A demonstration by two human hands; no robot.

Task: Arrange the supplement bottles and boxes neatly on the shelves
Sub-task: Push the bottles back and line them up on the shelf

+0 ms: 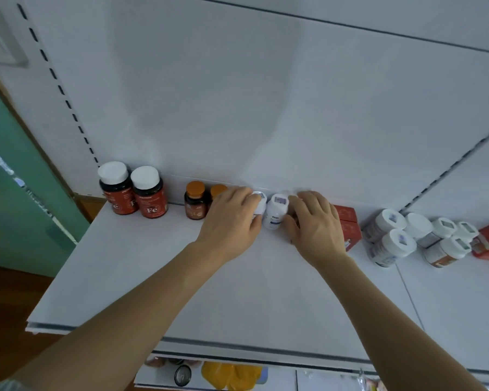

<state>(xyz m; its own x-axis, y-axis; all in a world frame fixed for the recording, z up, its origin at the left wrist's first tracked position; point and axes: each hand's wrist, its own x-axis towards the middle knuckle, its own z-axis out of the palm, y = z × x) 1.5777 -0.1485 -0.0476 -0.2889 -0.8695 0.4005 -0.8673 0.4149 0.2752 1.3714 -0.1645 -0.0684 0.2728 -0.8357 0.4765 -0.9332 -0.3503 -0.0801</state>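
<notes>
On the white metal shelf, the left hand grips one small white plastic bottle and the right hand grips its twin just beside it. Both bottles stand upright, right of the two orange-capped brown bottles.

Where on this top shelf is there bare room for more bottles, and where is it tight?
Free: the wide front of the shelf below both forearms, and the gap between the Fe bottles and the orange-capped bottles. Crowded: the back row, where the left hand and right hand hold white bottles beside the red boxes, and the white-capped cluster at right.
</notes>
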